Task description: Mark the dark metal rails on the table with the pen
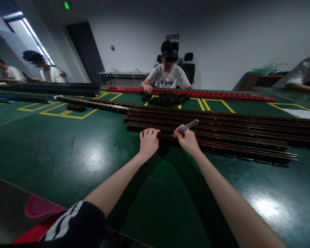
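Long dark strips (222, 137) with copper-coloured edges lie side by side in a bundle across the green table. My left hand (149, 143) is at the near edge of this bundle, its fingers bent over the nearest strip and its thumb on the near side. To its right, my right hand (188, 140) is closed around a screwdriver (189, 126) with a translucent handle. The handle slants up to the right, and its thin shaft points down-left at the nearest strip, close to my left fingers. Whether the tip touches the strip I cannot tell.
A red slotted rail (209, 94) and a pile of black parts (167, 99) lie beyond the strips, before a seated co-worker (167, 74). More dark bars (67, 90) lie at far left. Yellow tape marks the green table (67, 148). A pink basket (42, 206) stands below its edge.
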The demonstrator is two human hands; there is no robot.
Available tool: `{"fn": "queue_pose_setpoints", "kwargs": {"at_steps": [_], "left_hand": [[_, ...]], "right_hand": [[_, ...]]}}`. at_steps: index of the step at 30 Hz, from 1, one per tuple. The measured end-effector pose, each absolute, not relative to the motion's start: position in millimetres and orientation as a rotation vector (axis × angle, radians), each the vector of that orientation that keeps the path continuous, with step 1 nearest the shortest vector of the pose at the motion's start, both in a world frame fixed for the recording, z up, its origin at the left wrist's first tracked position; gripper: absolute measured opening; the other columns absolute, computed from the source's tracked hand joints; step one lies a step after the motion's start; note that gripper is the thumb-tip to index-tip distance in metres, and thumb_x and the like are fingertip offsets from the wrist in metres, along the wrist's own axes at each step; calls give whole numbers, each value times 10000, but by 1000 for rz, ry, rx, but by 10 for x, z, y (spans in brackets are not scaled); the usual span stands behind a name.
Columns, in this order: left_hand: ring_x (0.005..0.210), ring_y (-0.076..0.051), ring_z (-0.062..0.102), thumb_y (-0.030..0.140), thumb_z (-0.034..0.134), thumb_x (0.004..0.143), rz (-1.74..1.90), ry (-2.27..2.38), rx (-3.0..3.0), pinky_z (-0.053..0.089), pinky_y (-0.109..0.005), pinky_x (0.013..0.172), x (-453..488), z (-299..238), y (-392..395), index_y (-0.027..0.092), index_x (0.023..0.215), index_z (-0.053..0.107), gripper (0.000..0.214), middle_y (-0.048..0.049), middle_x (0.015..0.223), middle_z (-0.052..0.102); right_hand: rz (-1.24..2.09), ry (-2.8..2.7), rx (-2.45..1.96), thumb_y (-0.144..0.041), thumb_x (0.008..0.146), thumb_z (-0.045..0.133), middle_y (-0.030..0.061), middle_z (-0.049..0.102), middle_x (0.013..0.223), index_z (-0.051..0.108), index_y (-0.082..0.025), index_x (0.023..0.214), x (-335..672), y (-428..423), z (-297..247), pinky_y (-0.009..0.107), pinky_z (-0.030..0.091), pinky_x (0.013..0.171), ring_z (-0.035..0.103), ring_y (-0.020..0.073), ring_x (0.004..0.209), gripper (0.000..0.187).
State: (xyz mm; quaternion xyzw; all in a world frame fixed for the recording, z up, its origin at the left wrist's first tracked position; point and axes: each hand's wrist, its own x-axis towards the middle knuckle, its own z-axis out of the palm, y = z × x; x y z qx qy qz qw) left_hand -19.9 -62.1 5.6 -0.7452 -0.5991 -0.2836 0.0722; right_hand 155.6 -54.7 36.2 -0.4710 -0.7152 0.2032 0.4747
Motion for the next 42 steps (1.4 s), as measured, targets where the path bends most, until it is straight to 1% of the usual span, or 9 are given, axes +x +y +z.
{"fn": "queue_pose_setpoints", "kwargs": {"at_steps": [7,14,19,29,34,42], "left_hand": [[1162,-248,479,35,420,779,-883,-1789,-2226,272,-465,1074,-196,70,-633,222,1118,603,428,-55,1137,632],[1167,-223,500,-1,410,733,-902,-1696,-2307,256,-454,1117,-218,63,-611,214,1108,598,471,-57,1127,629],[1177,-216,506,58,466,740,-871,-1642,-2387,248,-431,1137,-199,89,-621,196,1130,589,431,-68,1155,621],[1207,-224,491,216,502,813,-828,-1526,-2472,228,-449,1145,-204,44,-611,172,1235,537,425,-84,1223,591],[1183,-224,504,245,503,841,-801,-1520,-2482,254,-448,1128,-214,32,-599,182,1232,535,397,-84,1192,595],[1159,-223,513,277,511,867,-774,-1523,-2469,269,-443,1115,-209,22,-587,183,1223,532,369,-81,1168,600]], "right_hand": [[498,-1749,-1200,-162,779,522,29,664,670,524,-209,707,1558,-569,391,308,478,723,650,198,691,86],[485,-1762,-1219,-148,773,518,25,656,646,511,-215,687,1562,-571,410,308,477,702,648,202,666,109],[455,-1756,-1230,-157,770,526,23,650,628,519,-217,680,1597,-566,441,300,473,694,641,200,655,108],[390,-1834,-1215,-168,775,516,27,643,649,523,-213,699,1629,-551,438,309,459,697,634,205,662,88],[414,-1864,-1210,-173,779,504,33,644,667,511,-214,710,1633,-550,427,324,458,711,635,213,680,81],[473,-1842,-1184,-212,776,512,19,649,663,535,-214,726,1648,-534,415,301,464,686,629,192,673,55]]}}
